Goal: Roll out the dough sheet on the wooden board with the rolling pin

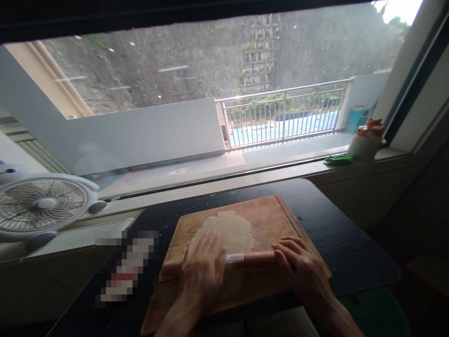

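Note:
A wooden rolling pin (259, 256) with a white-and-red label lies across the near edge of a thin, flattened sheet of dough (233, 229). My left hand (205, 264) rests on the pin's left part, palm down, its fingers stretched forward over the dough. At the right end my right hand (298, 260) has its fingers bent over the pin. Under the dough is a wooden cutting board (264, 210), and the dough's edge looks ragged. My left hand hides part of both the pin and the dough.
The board lies on a dark table (336, 234). On the left are a white fan (45, 203) and a pixelated item (129, 264). A green cloth (338, 160) and a pale container (365, 146) with an orange top stand on the windowsill (308, 167).

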Demonstrator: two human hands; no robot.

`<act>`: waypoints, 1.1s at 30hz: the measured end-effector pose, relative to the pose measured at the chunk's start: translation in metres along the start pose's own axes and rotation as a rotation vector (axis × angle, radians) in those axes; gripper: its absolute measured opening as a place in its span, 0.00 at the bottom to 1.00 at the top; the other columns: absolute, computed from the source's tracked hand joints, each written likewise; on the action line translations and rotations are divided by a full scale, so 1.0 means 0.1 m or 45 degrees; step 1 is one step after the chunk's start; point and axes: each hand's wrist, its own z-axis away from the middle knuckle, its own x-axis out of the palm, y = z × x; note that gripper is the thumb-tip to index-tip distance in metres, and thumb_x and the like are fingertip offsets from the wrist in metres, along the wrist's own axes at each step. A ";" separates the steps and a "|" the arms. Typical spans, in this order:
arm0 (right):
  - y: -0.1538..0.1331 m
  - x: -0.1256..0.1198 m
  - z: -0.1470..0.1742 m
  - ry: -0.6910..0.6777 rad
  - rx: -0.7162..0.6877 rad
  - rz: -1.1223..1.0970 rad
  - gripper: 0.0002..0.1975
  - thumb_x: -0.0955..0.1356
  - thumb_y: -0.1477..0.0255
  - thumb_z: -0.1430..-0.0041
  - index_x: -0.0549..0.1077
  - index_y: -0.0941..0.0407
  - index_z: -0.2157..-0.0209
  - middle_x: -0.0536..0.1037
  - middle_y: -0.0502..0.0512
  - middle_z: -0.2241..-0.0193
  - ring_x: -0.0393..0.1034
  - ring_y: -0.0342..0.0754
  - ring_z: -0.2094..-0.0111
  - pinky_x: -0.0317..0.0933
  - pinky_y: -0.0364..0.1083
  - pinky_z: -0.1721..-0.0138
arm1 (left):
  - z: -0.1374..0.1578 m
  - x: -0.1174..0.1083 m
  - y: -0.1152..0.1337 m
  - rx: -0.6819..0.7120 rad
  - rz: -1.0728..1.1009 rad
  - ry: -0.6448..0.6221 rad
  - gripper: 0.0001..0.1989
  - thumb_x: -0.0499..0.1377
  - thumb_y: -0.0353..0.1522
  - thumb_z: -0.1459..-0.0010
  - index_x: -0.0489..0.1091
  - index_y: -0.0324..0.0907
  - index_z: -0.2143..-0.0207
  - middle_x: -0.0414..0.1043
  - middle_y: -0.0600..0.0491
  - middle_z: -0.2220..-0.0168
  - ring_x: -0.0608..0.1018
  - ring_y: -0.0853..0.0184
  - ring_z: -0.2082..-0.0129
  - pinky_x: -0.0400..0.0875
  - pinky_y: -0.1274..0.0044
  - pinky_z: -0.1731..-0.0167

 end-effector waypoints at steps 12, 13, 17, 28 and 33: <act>-0.01 -0.01 0.00 0.006 0.031 -0.002 0.11 0.61 0.69 0.40 0.72 0.51 0.60 0.73 0.51 0.62 0.62 0.48 0.53 0.61 0.47 0.56 | -0.14 -0.01 0.03 -0.057 -0.015 0.063 0.22 0.40 0.36 0.40 0.62 0.41 0.47 0.59 0.51 0.44 0.57 0.62 0.41 0.41 0.61 0.41; 0.00 0.01 0.01 0.006 0.038 -0.004 0.11 0.61 0.69 0.40 0.72 0.51 0.60 0.73 0.51 0.62 0.62 0.48 0.53 0.60 0.47 0.56 | -0.29 0.00 0.02 -0.069 0.001 0.044 0.22 0.40 0.37 0.39 0.62 0.41 0.47 0.59 0.51 0.44 0.57 0.62 0.41 0.42 0.61 0.41; 0.03 0.05 0.01 -0.008 0.054 -0.005 0.11 0.60 0.70 0.40 0.72 0.51 0.60 0.73 0.51 0.62 0.61 0.48 0.53 0.60 0.48 0.55 | -0.64 0.06 0.00 -0.106 0.043 0.002 0.23 0.41 0.40 0.40 0.61 0.41 0.46 0.58 0.50 0.43 0.55 0.62 0.41 0.45 0.62 0.42; -0.23 -0.12 0.10 -0.105 -0.178 0.009 0.13 0.60 0.73 0.41 0.68 0.52 0.55 0.72 0.52 0.58 0.57 0.49 0.48 0.51 0.53 0.46 | 0.63 0.12 -0.06 0.135 -0.111 0.345 0.28 0.49 0.38 0.44 0.50 0.41 0.41 0.56 0.50 0.42 0.57 0.62 0.41 0.46 0.65 0.43; -0.48 0.11 -0.09 -0.224 -0.126 0.093 0.12 0.58 0.73 0.40 0.69 0.54 0.58 0.70 0.53 0.55 0.54 0.48 0.46 0.44 0.53 0.43 | 0.59 0.10 -0.18 0.092 -0.133 0.306 0.26 0.48 0.38 0.43 0.55 0.42 0.43 0.56 0.51 0.42 0.57 0.61 0.41 0.49 0.65 0.45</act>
